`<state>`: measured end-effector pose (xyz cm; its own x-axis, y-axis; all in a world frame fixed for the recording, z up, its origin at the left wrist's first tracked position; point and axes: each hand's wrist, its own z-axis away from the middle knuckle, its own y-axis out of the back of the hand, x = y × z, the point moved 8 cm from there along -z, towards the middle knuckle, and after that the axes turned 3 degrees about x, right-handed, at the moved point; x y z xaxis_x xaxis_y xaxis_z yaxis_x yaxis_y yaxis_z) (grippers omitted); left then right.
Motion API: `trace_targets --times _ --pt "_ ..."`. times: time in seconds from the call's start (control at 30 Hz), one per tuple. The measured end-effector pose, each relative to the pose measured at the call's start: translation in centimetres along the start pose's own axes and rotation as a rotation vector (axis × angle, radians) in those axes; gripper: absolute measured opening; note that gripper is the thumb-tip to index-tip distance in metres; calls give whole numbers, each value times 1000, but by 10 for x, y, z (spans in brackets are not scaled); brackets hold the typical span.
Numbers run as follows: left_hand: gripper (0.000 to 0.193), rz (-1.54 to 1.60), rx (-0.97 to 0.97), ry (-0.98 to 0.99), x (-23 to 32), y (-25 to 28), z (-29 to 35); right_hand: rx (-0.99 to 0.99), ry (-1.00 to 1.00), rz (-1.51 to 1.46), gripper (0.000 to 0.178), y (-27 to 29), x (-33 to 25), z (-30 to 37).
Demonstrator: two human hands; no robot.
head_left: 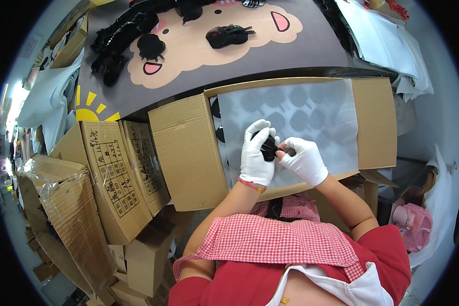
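Observation:
My left hand, in a white glove with a red string at the wrist, is closed around a small glossy black piece. My right hand, also gloved but with bare fingertips, pinches the piece's narrow end. The piece's exact kind is partly hidden by my fingers. Both hands are above an open cardboard box. Inside it, a translucent white sheet covers rows of dark round shapes with short stems. A few black pieces show past the sheet's left edge.
Beyond the box is a dark grey table mat with a cartoon print. Black parts and a pile of black bundles lie on it. Cardboard boxes stand at left, white sheets at far right, a pink fan lower right.

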<state>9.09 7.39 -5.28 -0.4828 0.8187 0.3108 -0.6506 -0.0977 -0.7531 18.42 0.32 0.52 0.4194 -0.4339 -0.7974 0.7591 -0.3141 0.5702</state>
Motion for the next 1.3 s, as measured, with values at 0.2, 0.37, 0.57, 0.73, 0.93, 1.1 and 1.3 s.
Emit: trace_targets --times 0.2,0.37,0.57,0.73,0.93,1.1,1.3 --pt "56 -338 -74 47 6 11 -9 -220 -123 122 24 -12 22 -29" --pt "69 -382 63 14 39 40 1 -84 42 116 21 -30 -15 -79" --pt "80 -288 179 16 47 39 10 257 165 215 21 -13 -11 -106" --pt "73 -320 214 -48 46 37 7 430 105 351 18 56 42 -84" --pt "57 -216 129 40 26 20 -7 609 80 392 19 116 84 -66" --pt "40 -100 119 199 -3 -7 -13 679 -8 544 26 157 104 -55" --pt "37 -20 9 126 -24 -28 -27 271 -60 195 53 106 64 -32"
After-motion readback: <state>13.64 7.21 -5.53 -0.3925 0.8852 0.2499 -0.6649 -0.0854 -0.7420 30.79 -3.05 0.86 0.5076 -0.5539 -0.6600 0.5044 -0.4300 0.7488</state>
